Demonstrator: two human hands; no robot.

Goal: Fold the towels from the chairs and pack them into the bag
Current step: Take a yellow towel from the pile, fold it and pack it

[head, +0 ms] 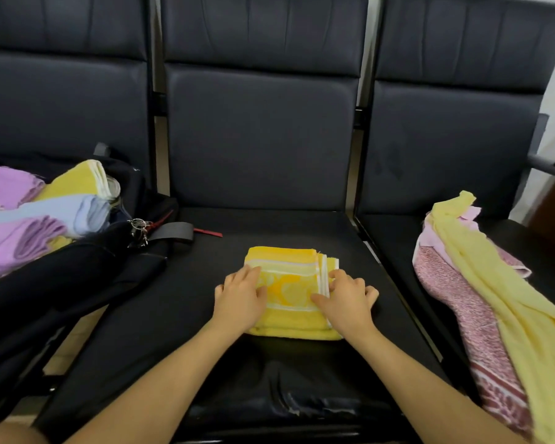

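A folded yellow towel with white stripes lies on the middle chair seat. My left hand rests flat on its left side. On the towel's right edge lies my right hand, its fingers touching the layered folds. A black bag sits open on the left chair, holding several folded towels: purple, light blue and yellow. On the right chair, unfolded towels are heaped: a pale yellow one over a red patterned one and a pink one.
Three dark padded chairs stand in a row with tall backrests. A bag strap with a red tag and a key ring lie across the gap toward the middle seat. A metal armrest sticks out at far right.
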